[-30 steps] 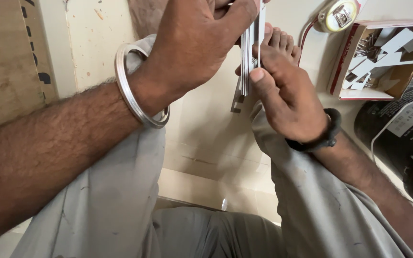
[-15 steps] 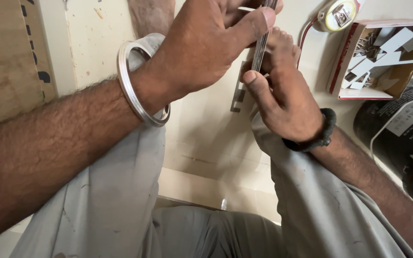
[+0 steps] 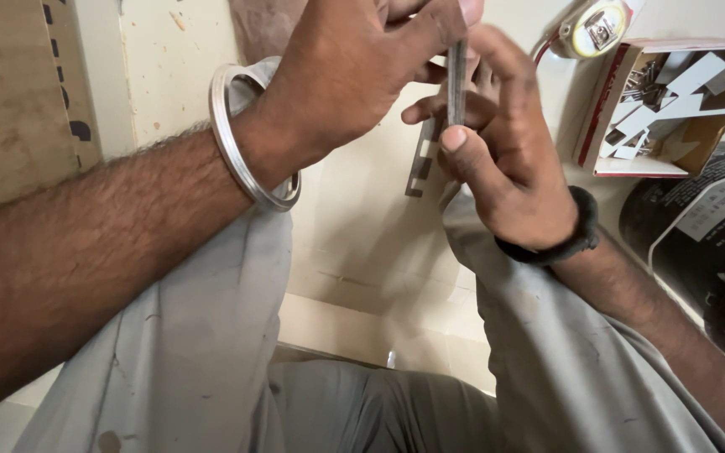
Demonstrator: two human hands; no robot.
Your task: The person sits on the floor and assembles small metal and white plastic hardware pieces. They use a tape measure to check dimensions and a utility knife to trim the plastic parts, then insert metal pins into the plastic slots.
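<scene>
our left hand (image 3: 354,67) and right hand (image 3: 505,159) both pinching thin metal strips (image 3: 456,80) — notched strip (image 3: 422,159) just below our fingertips, box of metal pieces (image 3: 656,109) right of them

The left forearm (image 3: 102,252) comes in bare from the lower left and rises toward the top centre, a silver bangle (image 3: 249,143) loose around its wrist. The left hand (image 3: 354,71) is turned back-up, its fingers curled and pinched together at the top edge of the view. The right forearm (image 3: 665,335) enters from the lower right, a black band (image 3: 560,239) snug on the wrist. The right hand (image 3: 505,159) is raised with its back toward the camera, thumb (image 3: 463,151) pressed forward and fingers bent in a pinch. The two hands meet, fingertips close together. Both knees, in grey trousers (image 3: 211,352), spread below the arms.
</scene>
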